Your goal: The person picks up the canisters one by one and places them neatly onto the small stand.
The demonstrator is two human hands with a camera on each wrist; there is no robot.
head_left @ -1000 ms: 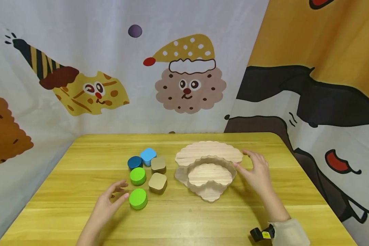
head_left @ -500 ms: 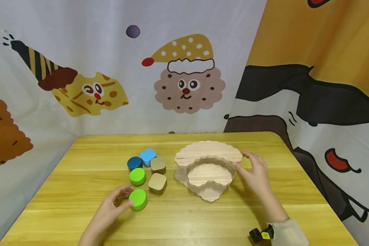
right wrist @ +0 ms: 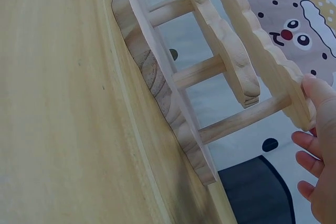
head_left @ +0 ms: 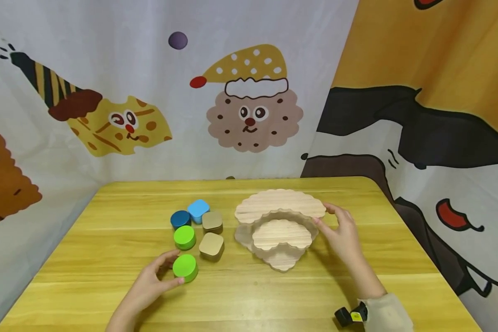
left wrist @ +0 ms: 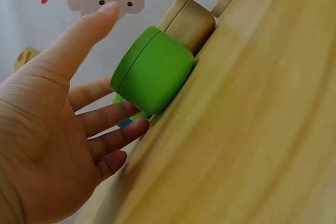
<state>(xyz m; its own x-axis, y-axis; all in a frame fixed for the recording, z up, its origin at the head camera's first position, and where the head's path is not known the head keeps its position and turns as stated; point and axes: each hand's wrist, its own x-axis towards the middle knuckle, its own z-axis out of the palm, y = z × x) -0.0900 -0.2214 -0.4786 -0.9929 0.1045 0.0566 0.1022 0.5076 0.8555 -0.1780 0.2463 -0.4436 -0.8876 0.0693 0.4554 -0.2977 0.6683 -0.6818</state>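
My left hand [head_left: 149, 282] reaches around the nearest round green tin [head_left: 185, 268], thumb at its near side and fingers at its far side. In the left wrist view, the thumb stands away from this lidded tin [left wrist: 155, 72] and the fingers are spread loosely beside it. At the right, my right hand [head_left: 343, 233] pinches the edge of the top tier of a pale wooden tiered stand [head_left: 280, 205]. Its scalloped tiers are joined by dowels [right wrist: 247, 116], and the thumb lies on the top tier's edge in the right wrist view.
Behind the near green tin stand another green tin [head_left: 184, 237], a dark blue tin [head_left: 180, 220], a light blue tin [head_left: 198, 210] and two gold tins [head_left: 211, 246]. A black device [head_left: 348, 316] sits by the right sleeve. A printed curtain [head_left: 141, 55] hangs behind the table.
My left hand has moved right and closer around the near green tin, its thumb coming to the near side. The right hand stays at the stand's edge.
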